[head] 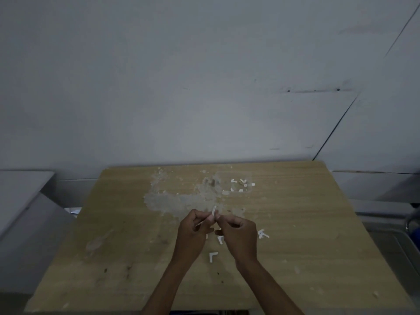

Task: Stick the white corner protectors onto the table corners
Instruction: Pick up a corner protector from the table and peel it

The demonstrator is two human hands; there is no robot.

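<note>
Small white corner protector (213, 211), thin strip, pinched betw. left hand (196, 226) & right hand (238, 230) fingertips, above table (295, 212) centre.

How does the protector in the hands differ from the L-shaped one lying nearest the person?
The held protector is up off the table, pinched between the left hand and right hand; the near protector lies flat and untouched. The held one shows edge-on as a thin strip, partly hidden by fingers; the near one shows its full L shape. Both are small and white.
</note>
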